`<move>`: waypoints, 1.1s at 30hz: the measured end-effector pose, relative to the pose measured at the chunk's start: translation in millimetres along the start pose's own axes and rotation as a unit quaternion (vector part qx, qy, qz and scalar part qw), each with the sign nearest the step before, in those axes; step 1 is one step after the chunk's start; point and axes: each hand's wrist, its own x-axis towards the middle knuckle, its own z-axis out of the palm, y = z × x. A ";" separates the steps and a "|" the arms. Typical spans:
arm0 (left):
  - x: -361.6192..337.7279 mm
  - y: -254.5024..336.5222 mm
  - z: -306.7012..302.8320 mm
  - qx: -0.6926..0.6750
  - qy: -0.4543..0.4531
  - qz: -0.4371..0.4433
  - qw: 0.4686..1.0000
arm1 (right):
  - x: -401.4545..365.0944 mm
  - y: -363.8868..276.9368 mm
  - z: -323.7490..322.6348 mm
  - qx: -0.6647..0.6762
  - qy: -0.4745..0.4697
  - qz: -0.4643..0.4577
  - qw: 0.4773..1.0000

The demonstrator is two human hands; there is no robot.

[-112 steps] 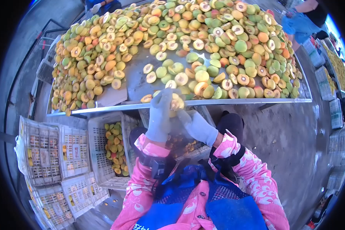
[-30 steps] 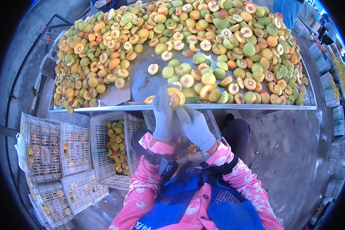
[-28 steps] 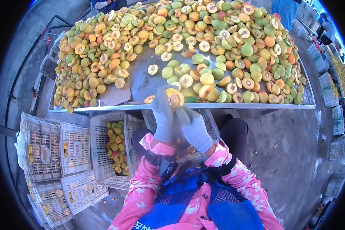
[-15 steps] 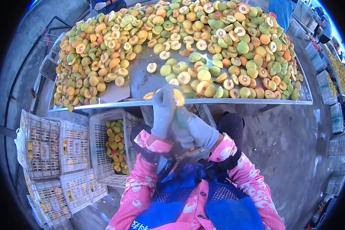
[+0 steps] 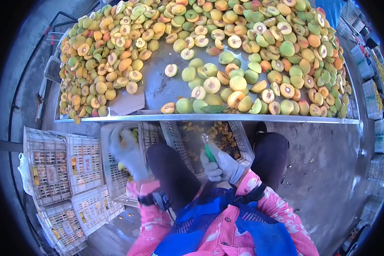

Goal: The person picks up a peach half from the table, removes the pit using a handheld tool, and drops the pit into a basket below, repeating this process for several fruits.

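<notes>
My right hand (image 5: pixel 224 165), in a pale glove, is wrapped round a green-handled tool (image 5: pixel 210 153) with a short metal tip pointing up. It sits above a crate (image 5: pixel 244 145) between my knees that holds small dark and orange-brown fruit scraps (image 5: pixel 219 132). To the left, my left hand (image 5: pixel 130 155), also gloved, is over a pale crate (image 5: pixel 111 181) of yellow-green fruit. Motion smears its fingers; yellow-orange shows between them, and I cannot tell if it is held. Ahead, halved fruit (image 5: pixel 211 85) with brown centres lies on a metal table (image 5: pixel 158 91).
A raised metal rim (image 5: pixel 243 117) edges the table's near side. A cardboard piece (image 5: pixel 128 102) lies at its left. Stacked crates (image 5: pixel 47 166) stand on the floor at my left, more crates (image 5: pixel 373 102) at the far right. Someone's blue clothing (image 5: pixel 330 10) shows behind the table.
My hands were together at the table rim with a fruit half in the left. They have parted: the left swung left and down over the crate, the right lowered slightly, keeping the tool.
</notes>
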 end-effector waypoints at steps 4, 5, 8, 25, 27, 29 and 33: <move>23.8 36.8 133.0 -0.038 -0.260 -0.014 0.965 | -4.1 -19.7 12.8 -0.120 0.145 -0.062 0.980; 43.2 71.3 153.3 0.070 -0.360 -0.027 0.930 | -7.9 -24.2 9.6 -0.152 0.177 -0.093 0.968; 32.4 38.4 247.3 0.036 -0.350 -0.013 0.936 | -12.4 -38.8 2.9 -0.185 0.213 -0.140 0.949; -40.1 115.9 73.5 -0.533 -0.264 -0.238 0.768 | -2.1 -22.2 69.1 -0.559 0.224 -0.488 0.632; -37.2 126.8 54.7 -0.268 -0.248 -0.009 0.931 | 2.9 -15.1 65.0 -0.515 0.196 -0.539 0.637; -34.3 135.1 44.1 -0.357 -0.261 -0.106 0.891 | -0.3 -9.7 67.8 -0.508 0.192 -0.535 0.647; -36.1 154.5 32.8 -0.512 -0.210 -0.220 0.803 | -3.0 -3.7 75.5 -0.478 0.164 -0.517 0.691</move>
